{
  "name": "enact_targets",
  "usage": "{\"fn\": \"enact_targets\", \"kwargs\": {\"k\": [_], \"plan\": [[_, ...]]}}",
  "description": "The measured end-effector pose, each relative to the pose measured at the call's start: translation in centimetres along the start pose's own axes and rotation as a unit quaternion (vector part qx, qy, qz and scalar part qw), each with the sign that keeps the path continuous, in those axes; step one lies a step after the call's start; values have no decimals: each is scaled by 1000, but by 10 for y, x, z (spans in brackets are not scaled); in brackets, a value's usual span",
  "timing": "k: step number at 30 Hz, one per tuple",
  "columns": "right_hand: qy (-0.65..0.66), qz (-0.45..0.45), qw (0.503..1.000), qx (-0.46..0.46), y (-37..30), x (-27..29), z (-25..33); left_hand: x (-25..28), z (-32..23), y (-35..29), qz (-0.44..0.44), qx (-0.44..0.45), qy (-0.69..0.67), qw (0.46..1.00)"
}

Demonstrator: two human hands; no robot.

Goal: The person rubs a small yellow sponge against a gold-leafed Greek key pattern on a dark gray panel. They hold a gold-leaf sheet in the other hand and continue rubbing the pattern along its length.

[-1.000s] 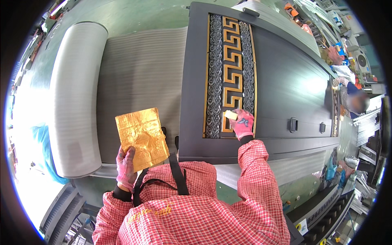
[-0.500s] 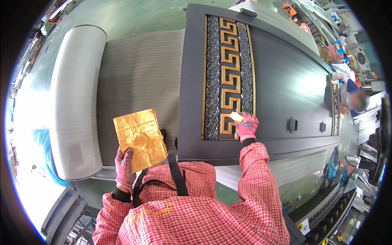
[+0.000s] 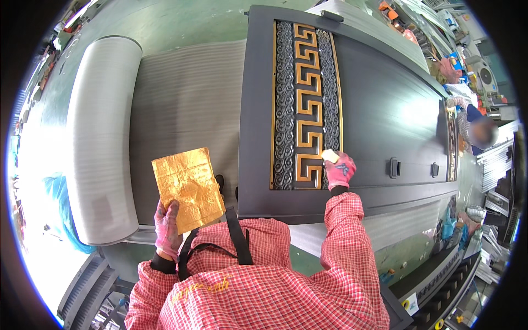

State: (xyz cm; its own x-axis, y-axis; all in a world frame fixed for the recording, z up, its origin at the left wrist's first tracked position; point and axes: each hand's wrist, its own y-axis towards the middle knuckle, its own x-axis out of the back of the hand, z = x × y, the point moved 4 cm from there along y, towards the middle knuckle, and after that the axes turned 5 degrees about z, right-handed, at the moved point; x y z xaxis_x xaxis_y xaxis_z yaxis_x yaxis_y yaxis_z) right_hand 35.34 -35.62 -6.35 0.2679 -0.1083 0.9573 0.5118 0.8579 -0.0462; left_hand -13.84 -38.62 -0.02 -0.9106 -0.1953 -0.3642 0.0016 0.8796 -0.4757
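Two gloved hands, well apart. The left hand [image 3: 167,223] pinches a gold, crinkled sheet [image 3: 190,187] by its lower left corner, thumb on top; the sheet is held up beyond the left edge of a dark panel [image 3: 396,121], close to the panel's near left corner. It looks light and thin-skinned, likely to crease or tear, so a corner or edge seems the safest hold. The right hand [image 3: 341,169] is closed on a pale yellow block [image 3: 330,155], over the near end of the panel's gold-and-black decorated strip [image 3: 308,104]; whether the block touches is unclear. It seems soft and light, best gripped by its sides. The panel looks stiff and heavy. Farther left stands a pale grey roll [image 3: 104,137].
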Motion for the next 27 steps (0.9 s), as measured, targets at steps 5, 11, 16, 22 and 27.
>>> {"fn": "enact_targets", "kwargs": {"k": [5, 11, 16, 22, 27], "plan": [[-18, 28, 995, 89, -1, -2, 17, 1, 0, 0, -2, 8, 13, 1000], [-15, 46, 988, 145, -7, -7, 41, -1, 1, 2, 3, 1, 25, 1000], [75, 12, 997, -15, -1, -8, 28, -4, -3, 1, 5, 10, 26, 1000], [11, -7, 1000, -2, -6, -14, 17, -2, 1, 2, 2, 4, 26, 1000], [-25, 56, 972, 228, -27, -4, 10, 3, 4, 3, -11, 6, 15, 1000]]}}
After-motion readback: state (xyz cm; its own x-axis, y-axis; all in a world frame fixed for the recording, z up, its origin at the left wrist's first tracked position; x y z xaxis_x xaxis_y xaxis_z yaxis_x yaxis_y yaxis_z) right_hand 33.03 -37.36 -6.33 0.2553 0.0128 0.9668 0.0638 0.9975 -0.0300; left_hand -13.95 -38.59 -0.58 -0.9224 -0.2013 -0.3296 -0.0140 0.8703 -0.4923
